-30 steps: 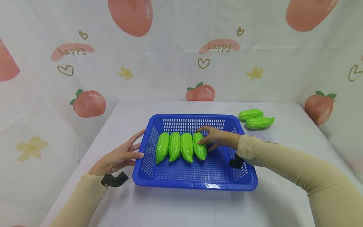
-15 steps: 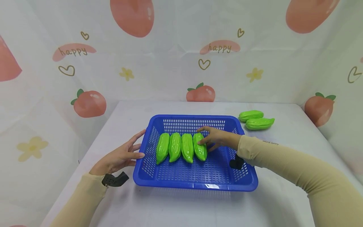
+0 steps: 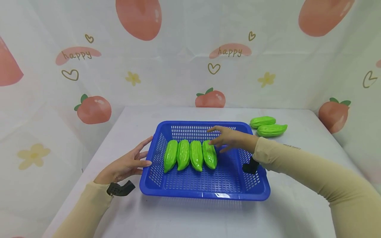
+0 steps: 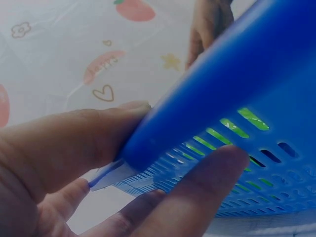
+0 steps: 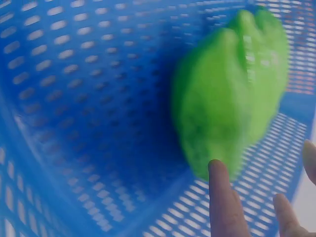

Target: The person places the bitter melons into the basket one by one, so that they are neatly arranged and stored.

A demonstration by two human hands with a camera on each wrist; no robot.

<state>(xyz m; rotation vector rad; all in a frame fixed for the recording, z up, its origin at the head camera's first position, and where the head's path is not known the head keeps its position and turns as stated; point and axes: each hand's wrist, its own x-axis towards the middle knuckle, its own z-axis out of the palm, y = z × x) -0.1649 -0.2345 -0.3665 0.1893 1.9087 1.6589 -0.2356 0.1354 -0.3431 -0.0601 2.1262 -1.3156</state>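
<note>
My left hand (image 3: pixel 123 165) holds the left rim of a blue plastic basket (image 3: pixel 205 195). In the left wrist view, the thumb lies against the rim and another finger (image 4: pixel 222 163) is under it by the slotted wall. My right hand (image 3: pixel 230 138) hovers over the basket with spread fingers and holds nothing. Just below its fingertips is the rightmost green bitter melon (image 3: pixel 210 157). Left of that one, more bitter melons (image 3: pixel 183 155) lie side by side in the row, narrow ends towards me. The right wrist view shows bitter melons (image 5: pixel 217 98) beyond the fingers, slightly blurred.
Two more bitter melons (image 3: pixel 272 130) lie on the white table (image 3: pixel 293 145) behind the basket's right back corner. A white cloth (image 3: pixel 178 66) printed with fruit, hearts and flowers hangs at the back and sides. Each wrist wears a black camera mount (image 3: pixel 120 188).
My right hand has let go of the rightmost bitter melon and risen slightly away to the right. The left hand stays at the rim, and the bitter melons keep their places.
</note>
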